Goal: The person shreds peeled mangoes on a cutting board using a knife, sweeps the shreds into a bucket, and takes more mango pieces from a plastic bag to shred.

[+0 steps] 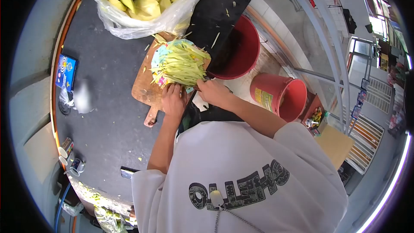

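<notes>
A wooden cutting board (144, 88) lies on the dark table, its handle toward me. On it rests a heap of thin pale-green strips (183, 62) over a colourful patterned piece, perhaps a plate or cloth. My left hand (174, 99) is at the near edge of the heap, fingers bent against it; what they hold, if anything, is hidden. My right hand (212, 92) is closed at the heap's near right side, around something dark that I cannot make out. Beyond the board stands an open plastic bag (125, 30) full of peeled green-yellow pieces (146, 6).
Red buckets (246, 51) (267, 87) stand on the floor to the right of the table (103, 125). A blue box (66, 71), a clear bag, cups (74, 170) and a phone (128, 172) are on the left. Loose strips lie scattered about.
</notes>
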Tool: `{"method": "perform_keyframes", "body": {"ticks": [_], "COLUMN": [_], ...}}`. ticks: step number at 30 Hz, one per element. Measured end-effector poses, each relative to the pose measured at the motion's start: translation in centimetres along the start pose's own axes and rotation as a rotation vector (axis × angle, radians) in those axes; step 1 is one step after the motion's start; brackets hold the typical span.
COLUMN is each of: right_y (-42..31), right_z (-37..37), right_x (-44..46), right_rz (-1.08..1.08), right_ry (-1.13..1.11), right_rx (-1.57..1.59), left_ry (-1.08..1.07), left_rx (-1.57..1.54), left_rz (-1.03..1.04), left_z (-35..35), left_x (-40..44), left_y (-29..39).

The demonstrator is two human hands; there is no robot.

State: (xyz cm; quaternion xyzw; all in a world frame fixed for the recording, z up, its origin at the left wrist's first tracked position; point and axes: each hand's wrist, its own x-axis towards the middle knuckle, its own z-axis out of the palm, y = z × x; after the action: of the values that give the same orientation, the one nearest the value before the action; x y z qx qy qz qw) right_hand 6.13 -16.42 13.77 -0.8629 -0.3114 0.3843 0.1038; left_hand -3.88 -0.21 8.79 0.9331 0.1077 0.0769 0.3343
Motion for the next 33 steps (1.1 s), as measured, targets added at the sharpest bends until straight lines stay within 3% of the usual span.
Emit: {"method": "perform_keyframes", "body": {"ticks": [6,13,16,20,25,28,33], "right_y": [-2.3,-0.8,-1.1,-0.5,-1.6,-1.5,-0.6], "right_z": [-2.9,-0.1,-1.1,0.9,-1.1,0.1,2.5], "right_x": [-3.1,-1.3,-2.8,-1.7,-2.8,-3.0,-0.8], "right_rz": [0.018,0.016,-0.056,0.037,0.051,0.061,0.063], "right_ry": [0.014,0.001,0.097,0.06,0.018,0.03,0.069], "right_rx": [0.01,0.005,0.006,0.045,0.035,0.053,0.101], "left_ry": [-0.003,0.037,0.036,0.1,-0.021,0.086,0.003], "left_rx": [-0.019,0.004,-0.02,0.022,-0.023,0.004,0.024], "left_rz": [-0.001,0.037,0.031,0.098,0.021,0.096,0.05], "left_z": [0.2,0.2,0.4,0.8,0.2,0.5,0.1], "left_x": [-0.2,-0.2,-0.3,-0.2,-0.3,-0.3,-0.3], "left_y": [-0.3,-0.4,-0.7,-0.7,-0.6,-0.7,-0.8]}}
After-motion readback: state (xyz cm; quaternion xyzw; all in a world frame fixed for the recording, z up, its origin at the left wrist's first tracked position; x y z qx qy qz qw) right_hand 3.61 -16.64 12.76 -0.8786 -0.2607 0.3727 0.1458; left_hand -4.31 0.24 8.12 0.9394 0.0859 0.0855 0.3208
